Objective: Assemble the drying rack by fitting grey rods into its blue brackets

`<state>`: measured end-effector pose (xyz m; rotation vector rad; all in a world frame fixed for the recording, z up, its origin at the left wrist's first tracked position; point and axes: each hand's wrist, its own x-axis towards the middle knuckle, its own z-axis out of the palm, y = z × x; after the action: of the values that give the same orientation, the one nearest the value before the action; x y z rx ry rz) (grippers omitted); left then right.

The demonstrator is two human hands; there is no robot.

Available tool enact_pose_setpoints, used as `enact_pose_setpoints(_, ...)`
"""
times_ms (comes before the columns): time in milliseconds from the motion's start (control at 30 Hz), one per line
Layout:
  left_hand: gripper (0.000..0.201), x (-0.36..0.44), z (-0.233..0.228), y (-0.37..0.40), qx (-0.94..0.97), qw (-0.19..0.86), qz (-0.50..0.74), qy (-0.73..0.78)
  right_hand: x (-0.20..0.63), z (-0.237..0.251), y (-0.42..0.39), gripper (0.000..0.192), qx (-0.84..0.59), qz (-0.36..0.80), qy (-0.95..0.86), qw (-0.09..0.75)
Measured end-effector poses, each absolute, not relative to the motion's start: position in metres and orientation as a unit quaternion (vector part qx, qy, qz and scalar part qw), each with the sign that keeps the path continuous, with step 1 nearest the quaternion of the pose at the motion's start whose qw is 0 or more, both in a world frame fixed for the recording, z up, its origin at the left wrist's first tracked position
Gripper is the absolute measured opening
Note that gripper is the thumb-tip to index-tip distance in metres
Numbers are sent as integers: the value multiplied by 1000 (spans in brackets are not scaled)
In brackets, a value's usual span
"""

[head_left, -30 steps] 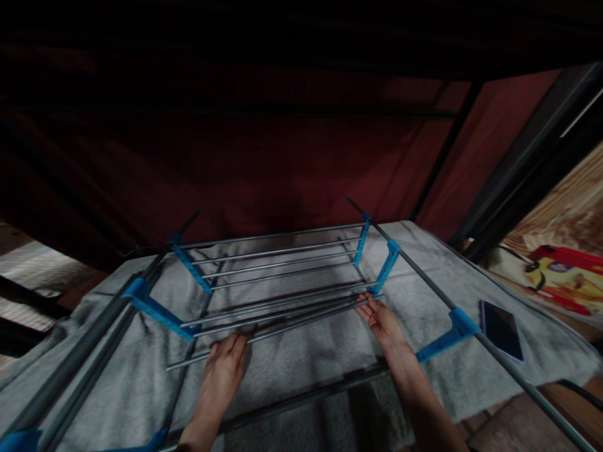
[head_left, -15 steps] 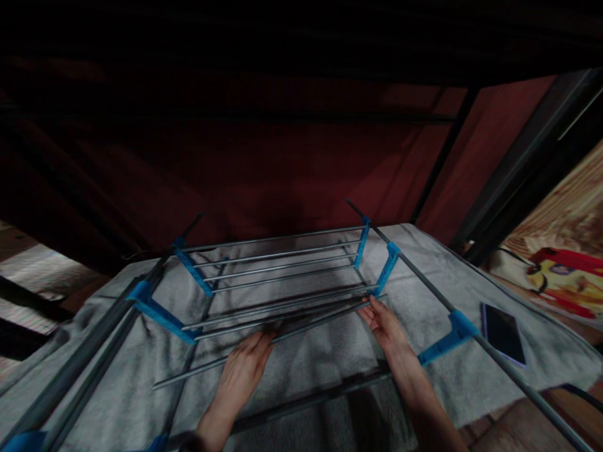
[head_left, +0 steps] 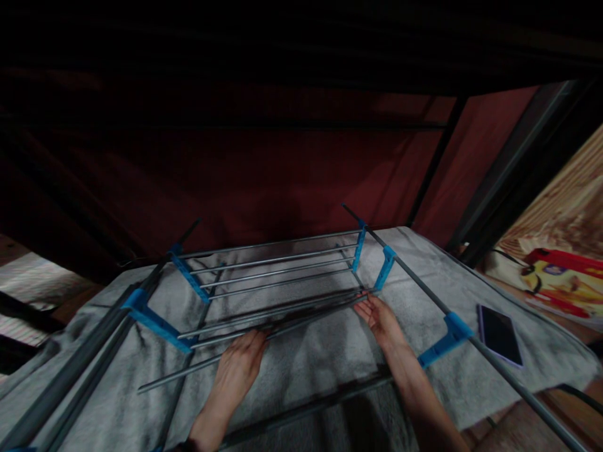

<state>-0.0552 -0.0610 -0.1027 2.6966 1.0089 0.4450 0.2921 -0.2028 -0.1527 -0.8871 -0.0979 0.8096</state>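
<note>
Fingers of the left hand (head_left: 241,361), curled, and right hand (head_left: 384,321), pinching, have a plush grey blanket (head_left: 311,351) beneath, a blue-bracketed grey tubular rack (head_left: 160,323) around and one loose, slim grey metal rod (head_left: 160,382) within their grasp (likely light, stiff, slick), best held near both ends.

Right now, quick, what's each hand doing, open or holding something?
Left hand: closed over a loose grey rod.
Right hand: at that rod's right end; can't tell if it's gripping.
</note>
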Motion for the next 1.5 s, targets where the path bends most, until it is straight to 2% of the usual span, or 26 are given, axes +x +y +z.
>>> enact_pose_setpoints(267,39,-49,-92,-61,913,135,138,358,299,-150,-200,25,-414,373,-40,829)
enact_pose_setpoints(633,41,-36,-101,-59,946,6,125,299,314,-165,-204,12,-448,384,-37,807)
enact_pose_setpoints(933,42,-31,-105,-56,955,-73,83,275,325,-163,-205,13,-475,393,-15,787)
enact_pose_setpoints(1500,46,-25,-104,-46,962,-84,95,240,331,-163,-204,16,-493,375,-24,785)
